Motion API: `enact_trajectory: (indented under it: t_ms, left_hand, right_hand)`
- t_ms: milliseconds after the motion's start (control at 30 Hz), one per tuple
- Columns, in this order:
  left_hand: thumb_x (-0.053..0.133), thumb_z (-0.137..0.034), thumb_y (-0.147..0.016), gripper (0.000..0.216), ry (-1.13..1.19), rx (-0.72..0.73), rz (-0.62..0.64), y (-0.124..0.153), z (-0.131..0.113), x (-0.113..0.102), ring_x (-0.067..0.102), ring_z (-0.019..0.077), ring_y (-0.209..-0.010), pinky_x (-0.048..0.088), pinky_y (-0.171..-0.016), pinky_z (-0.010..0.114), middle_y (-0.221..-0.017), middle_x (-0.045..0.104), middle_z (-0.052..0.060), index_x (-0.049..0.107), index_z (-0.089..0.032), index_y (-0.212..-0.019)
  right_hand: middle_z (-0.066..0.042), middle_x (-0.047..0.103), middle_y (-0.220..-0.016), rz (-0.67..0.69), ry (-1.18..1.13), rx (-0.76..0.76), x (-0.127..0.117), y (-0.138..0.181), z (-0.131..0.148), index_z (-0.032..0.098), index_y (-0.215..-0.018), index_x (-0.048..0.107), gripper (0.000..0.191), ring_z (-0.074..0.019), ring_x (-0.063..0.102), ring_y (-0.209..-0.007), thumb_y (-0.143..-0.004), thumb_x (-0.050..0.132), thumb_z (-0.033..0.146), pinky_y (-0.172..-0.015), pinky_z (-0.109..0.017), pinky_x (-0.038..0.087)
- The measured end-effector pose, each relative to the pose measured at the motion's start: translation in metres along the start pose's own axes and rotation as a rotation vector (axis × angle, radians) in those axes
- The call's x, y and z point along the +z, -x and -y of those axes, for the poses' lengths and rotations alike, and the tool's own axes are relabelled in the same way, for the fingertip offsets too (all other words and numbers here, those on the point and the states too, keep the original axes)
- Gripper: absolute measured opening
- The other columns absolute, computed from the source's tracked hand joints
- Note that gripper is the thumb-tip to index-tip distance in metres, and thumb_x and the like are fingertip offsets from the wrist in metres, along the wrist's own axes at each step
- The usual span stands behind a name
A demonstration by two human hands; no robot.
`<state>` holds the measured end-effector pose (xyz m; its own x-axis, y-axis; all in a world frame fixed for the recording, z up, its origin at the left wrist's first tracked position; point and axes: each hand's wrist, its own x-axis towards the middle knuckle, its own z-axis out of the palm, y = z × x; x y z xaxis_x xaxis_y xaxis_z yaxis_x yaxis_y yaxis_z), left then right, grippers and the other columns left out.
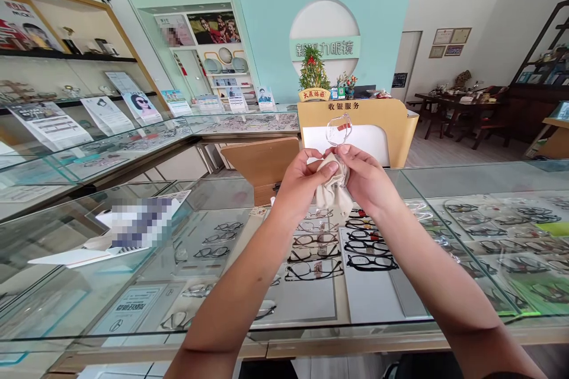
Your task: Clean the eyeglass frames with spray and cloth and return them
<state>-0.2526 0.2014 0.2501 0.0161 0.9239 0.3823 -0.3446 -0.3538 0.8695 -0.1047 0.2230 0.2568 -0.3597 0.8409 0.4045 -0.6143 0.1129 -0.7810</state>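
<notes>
Glasses stand up out of a cloth that the fingers of the left hand and right hand pinch shut above the glass counter, so a hard rub may twist the thin frame or let it slip onto the glass.

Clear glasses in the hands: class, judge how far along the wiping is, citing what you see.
Done: the clear glasses are out, held above the glass counter. In hand: left hand and right hand press the beige cloth around one lens. Left: the other lens sticks up uncovered; its cleanliness cannot be told.
</notes>
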Motion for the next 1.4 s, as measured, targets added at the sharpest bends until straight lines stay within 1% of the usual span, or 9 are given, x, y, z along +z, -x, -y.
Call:
enact_trajectory:
  t_ms: [233,333,533,633,833,1000,1167,1267,1400]
  left_hand:
    - [0.098,-0.057,-0.075,0.049,-0.277,-0.098,0.144,0.003,-0.007,-0.008,0.062,0.0134,-0.07,0.046,-0.065,0.026,-0.082,0.073,0.001,0.077,-0.018,-0.094]
    - [0.096,-0.059,-0.078,0.047,-0.325,-0.092,0.197,0.004,-0.008,-0.008,0.059,0.0134,-0.071,0.045,-0.066,0.027,-0.081,0.071,0.001,0.079,-0.017,-0.091]
    - [0.097,-0.052,-0.08,0.054,-0.281,0.004,0.292,0.0,-0.01,-0.013,0.067,0.0174,-0.088,0.055,-0.079,0.028,-0.103,0.077,0.006,0.08,-0.02,-0.12]
    - [0.095,-0.052,-0.083,0.048,-0.375,-0.01,0.317,0.0,-0.013,-0.018,0.067,0.0176,-0.087,0.054,-0.078,0.028,-0.099,0.076,0.006,0.081,-0.019,-0.114]
    - [0.096,-0.054,-0.081,0.05,-0.286,0.065,0.224,0.004,-0.005,-0.004,0.066,0.0168,-0.08,0.055,-0.072,0.028,-0.094,0.075,0.004,0.079,-0.019,-0.112]
    - [0.088,-0.059,-0.088,0.048,-0.279,0.197,0.065,0.01,0.007,0.013,0.068,0.0183,-0.08,0.057,-0.074,0.03,-0.094,0.076,0.004,0.077,-0.021,-0.115]
    - [0.076,-0.062,-0.098,0.042,-0.363,0.304,-0.06,0.012,0.01,0.015,0.067,0.0194,-0.086,0.057,-0.078,0.03,-0.094,0.076,0.004,0.081,-0.022,-0.111]
    - [0.073,-0.068,-0.098,0.047,-0.353,0.252,-0.035,0.01,0.009,0.012,0.069,0.0214,-0.093,0.057,-0.083,0.032,-0.098,0.078,0.006,0.082,-0.022,-0.103]
    - [0.08,-0.07,-0.091,0.048,-0.302,0.083,0.142,0.006,-0.002,0.001,0.07,0.0208,-0.091,0.056,-0.082,0.032,-0.091,0.076,0.006,0.08,-0.022,-0.086]
  right_hand:
    - [-0.002,0.077,-0.1,-0.018,-0.035,-0.009,-0.001,0.0,0.003,0.025,-0.083,0.079,0.029,-0.0163,0.063,-0.086,-0.075,0.1,0.044,-0.08,-0.031,0.054]
    - [-0.001,0.076,-0.099,-0.02,-0.073,0.008,0.0,0.0,0.002,0.024,-0.083,0.08,0.029,-0.0147,0.063,-0.085,-0.074,0.102,0.041,-0.079,-0.028,0.054]
    - [-0.003,0.075,-0.098,0.02,-0.069,0.07,0.003,0.0,0.001,0.025,-0.087,0.08,0.026,-0.0186,0.062,-0.084,-0.078,0.097,0.044,-0.078,-0.033,0.055]
    - [-0.003,0.076,-0.1,0.035,-0.073,0.072,0.004,0.001,0.001,0.026,-0.083,0.077,0.027,-0.0185,0.063,-0.085,-0.078,0.097,0.043,-0.079,-0.033,0.055]
    - [-0.003,0.077,-0.102,-0.014,-0.075,0.022,0.005,0.001,0.0,0.027,-0.08,0.074,0.03,-0.0192,0.063,-0.087,-0.074,0.098,0.044,-0.08,-0.034,0.055]
    - [-0.002,0.076,-0.101,-0.057,-0.064,-0.063,0.014,0.006,-0.007,0.028,-0.086,0.069,0.027,-0.0196,0.065,-0.091,-0.086,0.088,0.046,-0.087,-0.034,0.056]
    - [-0.001,0.077,-0.105,-0.026,-0.086,-0.107,0.021,0.01,-0.011,0.028,-0.084,0.064,0.026,-0.0204,0.069,-0.101,-0.091,0.084,0.044,-0.094,-0.034,0.056]
    - [-0.002,0.077,-0.102,-0.033,-0.03,-0.103,0.016,0.009,-0.006,0.028,-0.083,0.062,0.03,-0.0219,0.069,-0.096,-0.089,0.085,0.046,-0.091,-0.037,0.057]
    - [-0.002,0.077,-0.099,-0.019,0.011,-0.07,0.006,0.006,0.002,0.028,-0.081,0.067,0.029,-0.0198,0.067,-0.088,-0.084,0.09,0.044,-0.084,-0.036,0.056]
